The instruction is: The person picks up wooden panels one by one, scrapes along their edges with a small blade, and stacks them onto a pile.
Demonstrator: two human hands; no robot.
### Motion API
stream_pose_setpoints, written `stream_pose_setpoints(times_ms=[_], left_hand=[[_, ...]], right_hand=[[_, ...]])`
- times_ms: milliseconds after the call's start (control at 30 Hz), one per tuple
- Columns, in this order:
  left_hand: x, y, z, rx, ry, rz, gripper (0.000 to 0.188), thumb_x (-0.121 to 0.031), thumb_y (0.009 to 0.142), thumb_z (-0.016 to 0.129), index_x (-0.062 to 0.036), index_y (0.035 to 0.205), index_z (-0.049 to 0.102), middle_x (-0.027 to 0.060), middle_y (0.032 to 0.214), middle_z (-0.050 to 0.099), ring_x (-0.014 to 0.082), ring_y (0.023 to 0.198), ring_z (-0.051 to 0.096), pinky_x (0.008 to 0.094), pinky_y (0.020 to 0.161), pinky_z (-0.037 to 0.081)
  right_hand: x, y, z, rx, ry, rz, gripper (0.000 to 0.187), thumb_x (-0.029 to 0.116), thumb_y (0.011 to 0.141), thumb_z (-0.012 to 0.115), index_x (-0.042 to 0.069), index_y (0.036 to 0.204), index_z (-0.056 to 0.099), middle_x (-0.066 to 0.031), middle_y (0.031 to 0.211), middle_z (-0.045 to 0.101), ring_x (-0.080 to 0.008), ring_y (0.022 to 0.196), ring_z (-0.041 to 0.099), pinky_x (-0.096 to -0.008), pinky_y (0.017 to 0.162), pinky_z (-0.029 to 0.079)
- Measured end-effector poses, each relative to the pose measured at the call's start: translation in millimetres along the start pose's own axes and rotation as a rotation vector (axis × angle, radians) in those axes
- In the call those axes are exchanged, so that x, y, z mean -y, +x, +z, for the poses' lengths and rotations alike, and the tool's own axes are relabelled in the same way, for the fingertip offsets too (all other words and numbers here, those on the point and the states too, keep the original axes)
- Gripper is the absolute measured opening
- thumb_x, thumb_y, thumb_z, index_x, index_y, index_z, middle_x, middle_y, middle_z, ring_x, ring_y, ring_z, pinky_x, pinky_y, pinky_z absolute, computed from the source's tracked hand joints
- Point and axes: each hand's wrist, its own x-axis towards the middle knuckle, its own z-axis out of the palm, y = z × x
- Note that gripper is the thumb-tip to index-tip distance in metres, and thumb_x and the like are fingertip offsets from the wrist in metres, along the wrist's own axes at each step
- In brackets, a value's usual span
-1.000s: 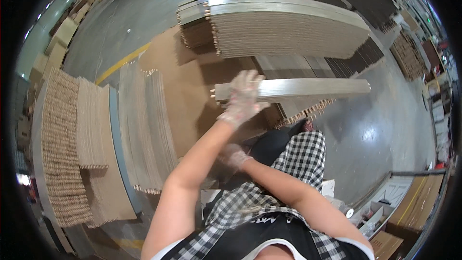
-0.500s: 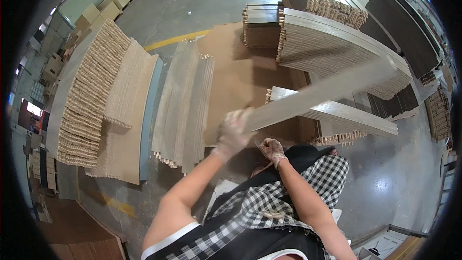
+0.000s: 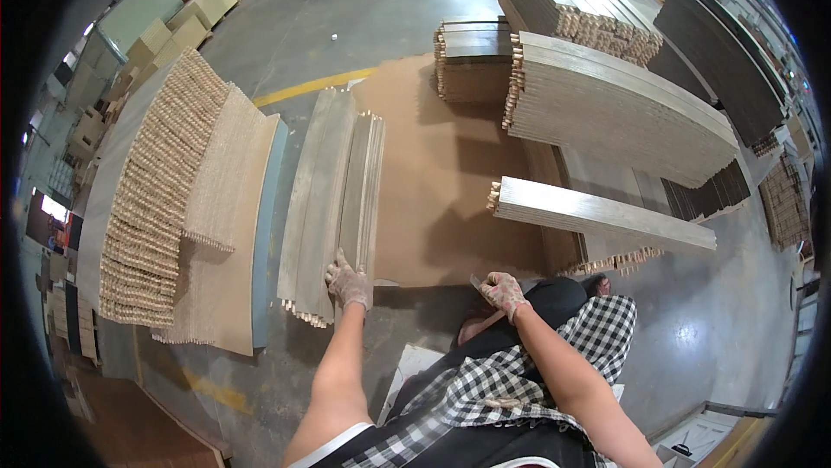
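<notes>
My left hand, in a pale, stained glove, lies on the near right part of a low stack of grey wood-grain boards. Its fingers stretch forward over the boards and do not wrap round one. In front of my knee, my right hand, gloved too, is closed on a small, thin, flat grey piece; most of it is hidden in the fingers, so its kind cannot be told. To the right, a narrow row of similar boards rests beyond my right hand, with a bigger stack of boards behind it.
Brown sheet board covers the space between the stacks. At the left stand tall stacks of boards with ragged light edges and a blue-grey panel. A short dark-topped stack and another board pile stand farther back.
Half a second ago my left hand held a long board slanting up to the right. Now it has let go and rests on the left stack. My right hand moved slightly nearer to me.
</notes>
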Motion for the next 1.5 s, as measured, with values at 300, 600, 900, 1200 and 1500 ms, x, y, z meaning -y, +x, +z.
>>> stream_pose_setpoints(times_ms=[300, 600, 900, 1200, 1500], left_hand=[[9, 35, 51, -0.107, 0.564, 0.262, 0.042, -0.014, 0.086, 0.051, -0.0134, 0.127, 0.047, 0.0067, 0.125, 0.046, 0.0273, 0.115, 0.048, 0.0395, 0.089, 0.046], [-204, -34, -44, -0.198, -0.645, 1.098, 0.04, -0.024, 0.082, 0.061, -0.0056, 0.117, 0.053, 0.0164, 0.13, 0.045, 0.0365, 0.118, 0.044, 0.047, 0.098, 0.036], [-283, -72, -37, -0.047, -0.109, 1.253, 0.045, -0.025, 0.084, 0.057, -0.0138, 0.128, 0.052, 0.0118, 0.133, 0.045, 0.0396, 0.123, 0.037, 0.0489, 0.104, 0.031], [-278, -72, -39, -0.011, -0.232, 1.245, 0.046, -0.025, 0.093, 0.043, -0.0075, 0.136, 0.043, 0.0142, 0.141, 0.038, 0.0346, 0.131, 0.031, 0.0443, 0.109, 0.024], [-255, -58, -23, 0.145, -1.058, 0.992, 0.055, -0.021, 0.096, 0.037, -0.005, 0.146, 0.019, 0.0093, 0.153, 0.016, 0.0217, 0.14, 0.018, 0.0369, 0.113, 0.018]], right_hand=[[3, -3, -6, -0.155, 0.166, -0.208, 0.022, 0.025, 0.081, 0.059, 0.004, 0.086, 0.064, -0.0192, 0.086, 0.064, -0.0357, 0.085, 0.062, -0.0406, 0.074, 0.049], [48, 8, -160, -0.779, -0.249, -0.285, 0.014, 0.019, 0.079, 0.061, 0.008, 0.081, 0.054, -0.0129, 0.079, 0.058, -0.0335, 0.074, 0.06, -0.043, 0.065, 0.048], [-137, -12, -295, -1.002, -0.422, -0.039, 0.003, 0.009, 0.071, 0.055, 0.01, 0.069, 0.056, -0.0128, 0.074, 0.059, -0.0315, 0.07, 0.06, -0.0414, 0.059, 0.049], [-293, -86, -438, -1.214, -0.491, 0.544, 0.012, 0.021, 0.081, 0.059, 0.009, 0.08, 0.059, -0.0136, 0.08, 0.064, -0.0358, 0.076, 0.062, -0.0469, 0.067, 0.049], [-49, 19, -228, -0.773, -0.532, -0.063, 0.015, 0.006, 0.072, 0.057, 0.008, 0.087, 0.057, -0.012, 0.083, 0.06, -0.0299, 0.073, 0.062, -0.0385, 0.063, 0.052]])
